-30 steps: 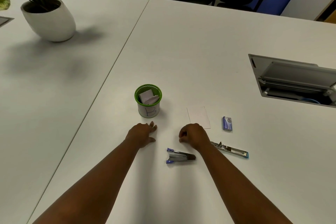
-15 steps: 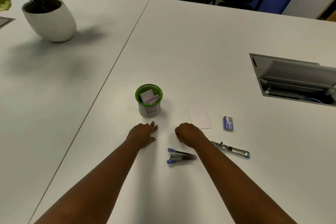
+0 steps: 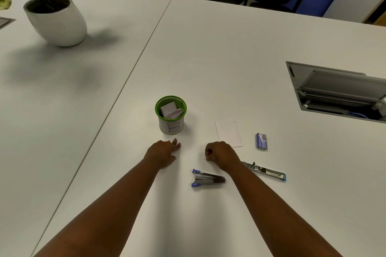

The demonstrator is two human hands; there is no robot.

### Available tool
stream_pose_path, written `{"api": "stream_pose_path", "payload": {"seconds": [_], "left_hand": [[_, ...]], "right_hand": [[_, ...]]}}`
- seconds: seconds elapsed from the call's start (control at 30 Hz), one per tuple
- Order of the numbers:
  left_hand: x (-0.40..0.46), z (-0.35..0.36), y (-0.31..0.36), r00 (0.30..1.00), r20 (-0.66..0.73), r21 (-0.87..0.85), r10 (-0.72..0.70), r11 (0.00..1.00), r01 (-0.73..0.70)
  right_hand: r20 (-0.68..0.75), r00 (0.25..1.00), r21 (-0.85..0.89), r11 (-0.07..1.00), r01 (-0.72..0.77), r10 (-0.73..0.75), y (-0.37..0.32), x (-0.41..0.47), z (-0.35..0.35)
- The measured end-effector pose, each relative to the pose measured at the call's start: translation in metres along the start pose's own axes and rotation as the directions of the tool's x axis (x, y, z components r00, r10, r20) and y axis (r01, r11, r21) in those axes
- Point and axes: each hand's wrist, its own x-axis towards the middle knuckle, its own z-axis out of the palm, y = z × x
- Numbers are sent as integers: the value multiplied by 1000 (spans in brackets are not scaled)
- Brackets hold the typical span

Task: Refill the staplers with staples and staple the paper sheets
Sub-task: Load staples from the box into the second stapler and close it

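While both hands rest on the white tabletop (image 3: 208, 58), the left hand (image 3: 163, 153) lies relaxed with fingers loosely spread, holding nothing, just near of the green cup (image 3: 170, 113) (marked "B", folded papers inside). The right hand (image 3: 221, 152) is curled; whether its fingertips pinch something tiny, I cannot tell. A closed stapler (image 3: 207, 178) lies between the forearms, an opened stapler (image 3: 264, 171) right of the right wrist, a paper sheet (image 3: 228, 133) and staple box (image 3: 261, 141) beyond it.

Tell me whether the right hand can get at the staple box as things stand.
Probably yes: the staple box lies in the open just beyond the right hand, nothing between them.
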Motion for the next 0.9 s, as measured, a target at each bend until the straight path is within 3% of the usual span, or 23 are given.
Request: {"api": "stream_pose_path", "payload": {"seconds": [0.07,0.17,0.33,0.57,0.73,0.9], "left_hand": [[1,1,0,1000,0,12,5,1000,-5],[2,2,-1,1000,-1,29,11,1000,-11],[3,3,-2,1000,-11,25,15,1000,-15],[3,9,-4,998,-60,3,35,999,-35],[-5,31,-6,981,-177,-70,77,993,-91],[-8,43,-5,974,-210,-145,86,982,-118]], "right_hand": [[-83,996,175,984,-29,45,5,-3,-1],[-90,996,202,979,-3,21,7,-6,-3],[27,997,-61,995,78,-76,1,-1,-2],[19,980,-392,900,191,-200,-2,-1,9],[15,960,-478,841,253,-280,-1,-1,21],[5,950,-500,822,273,-313,4,-1,23]]}}
